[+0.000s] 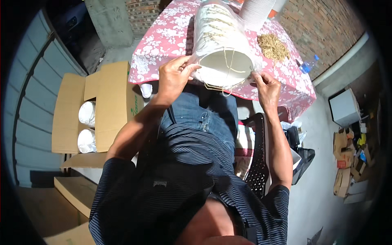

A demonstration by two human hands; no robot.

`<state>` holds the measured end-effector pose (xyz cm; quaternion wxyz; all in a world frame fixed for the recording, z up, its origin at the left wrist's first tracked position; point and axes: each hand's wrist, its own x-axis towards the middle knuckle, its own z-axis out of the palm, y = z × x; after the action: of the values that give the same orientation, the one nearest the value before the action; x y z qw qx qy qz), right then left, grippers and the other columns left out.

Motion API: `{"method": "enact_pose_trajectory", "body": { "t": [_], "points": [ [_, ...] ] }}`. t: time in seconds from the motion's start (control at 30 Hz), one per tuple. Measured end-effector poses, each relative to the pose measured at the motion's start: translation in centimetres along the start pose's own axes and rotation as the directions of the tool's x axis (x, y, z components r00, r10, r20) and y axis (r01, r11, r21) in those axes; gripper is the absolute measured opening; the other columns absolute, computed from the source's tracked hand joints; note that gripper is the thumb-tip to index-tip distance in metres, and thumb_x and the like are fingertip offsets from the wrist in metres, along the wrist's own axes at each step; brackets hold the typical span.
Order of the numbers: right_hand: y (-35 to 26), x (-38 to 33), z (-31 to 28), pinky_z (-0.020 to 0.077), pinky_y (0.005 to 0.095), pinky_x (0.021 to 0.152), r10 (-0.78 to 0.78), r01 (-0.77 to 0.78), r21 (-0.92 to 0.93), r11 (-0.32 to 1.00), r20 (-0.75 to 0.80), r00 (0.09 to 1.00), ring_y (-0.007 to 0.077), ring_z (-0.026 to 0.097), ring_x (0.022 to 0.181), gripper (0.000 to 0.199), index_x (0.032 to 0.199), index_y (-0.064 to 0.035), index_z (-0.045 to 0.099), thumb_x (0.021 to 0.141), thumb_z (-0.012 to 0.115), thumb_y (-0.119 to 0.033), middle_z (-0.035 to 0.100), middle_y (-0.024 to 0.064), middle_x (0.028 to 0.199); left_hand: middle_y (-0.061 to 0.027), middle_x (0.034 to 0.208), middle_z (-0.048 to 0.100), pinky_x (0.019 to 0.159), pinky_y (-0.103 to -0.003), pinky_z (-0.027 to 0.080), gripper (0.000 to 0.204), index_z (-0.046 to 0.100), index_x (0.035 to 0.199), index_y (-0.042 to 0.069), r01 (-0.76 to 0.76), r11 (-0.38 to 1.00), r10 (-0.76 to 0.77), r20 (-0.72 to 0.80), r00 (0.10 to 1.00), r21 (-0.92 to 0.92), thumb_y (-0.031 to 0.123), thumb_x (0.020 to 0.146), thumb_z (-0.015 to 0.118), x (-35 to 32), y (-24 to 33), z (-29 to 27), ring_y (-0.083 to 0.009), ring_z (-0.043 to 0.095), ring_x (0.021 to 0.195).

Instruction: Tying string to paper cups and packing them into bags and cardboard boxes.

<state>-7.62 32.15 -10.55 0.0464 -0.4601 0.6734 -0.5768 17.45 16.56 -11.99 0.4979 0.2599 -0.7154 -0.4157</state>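
A stack of white paper buckets (222, 34) lies on its side on the table inside a clear plastic bag (199, 51). The open mouth of the nearest bucket faces me, and thin yellowish cords (228, 61) hang across and below it. At the left of the mouth, my left hand (175, 77) pinches the bag's edge between thumb and fingers. My right hand (267, 86) grips the edge on the other side, with its fingertips close to the rim.
A pink floral cloth (163, 38) covers the table. Behind stands another stack of white tubs (257, 12), near a bundle of tan cords (272, 47) and a blue bottle (309, 64). An open cardboard box (69, 102) with wrapped stacks sits left; a perforated chair arm (258, 159) is right.
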Motion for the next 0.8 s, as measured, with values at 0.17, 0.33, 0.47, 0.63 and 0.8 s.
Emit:
{"method": "enact_pose_trajectory", "body": {
  "t": [0.17, 0.33, 0.47, 0.63, 0.8],
  "points": [
    [-1.8, -1.2, -0.9, 0.0453, 0.0234, 0.061, -0.112, 0.111, -0.080, 0.991, -0.016, 0.994, 0.0043, 0.055, 0.068, 0.016, 0.093, 0.0049, 0.076, 0.094, 0.074, -0.010, 0.067, -0.0003, 0.070, -0.0083, 0.079, 0.074, 0.054, -0.025, 0.057, 0.015, 0.075, 0.099, 0.000, -0.032, 0.999, 0.033, -0.054, 0.998, 0.036, 0.006, 0.086, 0.080, -1.0, 0.6, -1.2, -0.0089, 0.068, 0.066],
    [-2.3, -1.7, -1.4, 0.0471, 0.0239, 0.065, -0.245, 0.234, -0.118, 0.965, -0.089, 0.965, 0.0048, 0.056, 0.073, 0.017, 0.099, 0.0055, 0.075, 0.099, 0.069, -0.011, 0.070, 0.0017, 0.077, -0.0036, 0.082, 0.071, 0.063, -0.022, 0.056, 0.009, 0.072, 0.102, -0.002, -0.129, 0.992, 0.129, -0.071, 0.989, -0.003, 0.004, 0.095, 0.072, -2.9, 4.0, -3.2, -0.0066, 0.066, 0.072],
    [-5.0, -1.0, -1.3, 0.0441, 0.0264, 0.060, -0.355, 0.339, -0.120, 0.933, -0.157, 0.922, 0.0068, 0.052, 0.068, 0.015, 0.099, 0.0031, 0.073, 0.101, 0.064, -0.009, 0.063, 0.0000, 0.074, -0.0020, 0.075, 0.069, 0.056, -0.022, 0.053, 0.009, 0.072, 0.103, 0.000, -0.141, 0.981, 0.132, -0.073, 0.989, -0.136, 0.004, 0.095, 0.070, -1.4, 7.5, -3.7, -0.0065, 0.064, 0.065],
    [-12.7, 5.1, -1.3, 0.0406, 0.0238, 0.063, -0.433, 0.444, -0.003, 0.896, -0.223, 0.873, 0.0052, 0.052, 0.072, 0.030, 0.097, 0.0024, 0.071, 0.105, 0.060, -0.025, 0.063, -0.0007, 0.078, -0.0037, 0.079, 0.070, 0.062, -0.022, 0.051, 0.020, 0.071, 0.100, -0.002, -0.342, 0.935, 0.339, -0.051, 0.939, -0.094, 0.017, 0.096, 0.071, 4.7, 14.5, -6.2, -0.0056, 0.067, 0.075],
    [-20.7, 15.4, -2.1, 0.0536, 0.0455, 0.094, -0.429, 0.459, 0.188, 0.869, -0.180, 0.885, 0.0204, 0.072, 0.101, 0.039, 0.117, -0.0027, 0.069, 0.105, 0.056, -0.038, 0.075, 0.0138, 0.114, -0.0052, 0.079, 0.070, 0.058, -0.026, 0.052, 0.016, 0.073, 0.097, 0.000, -0.526, 0.777, 0.525, -0.105, 0.845, -0.346, 0.012, 0.096, 0.062, 15.6, 22.2, -5.9, -0.0117, 0.064, 0.064]
  ]
}}
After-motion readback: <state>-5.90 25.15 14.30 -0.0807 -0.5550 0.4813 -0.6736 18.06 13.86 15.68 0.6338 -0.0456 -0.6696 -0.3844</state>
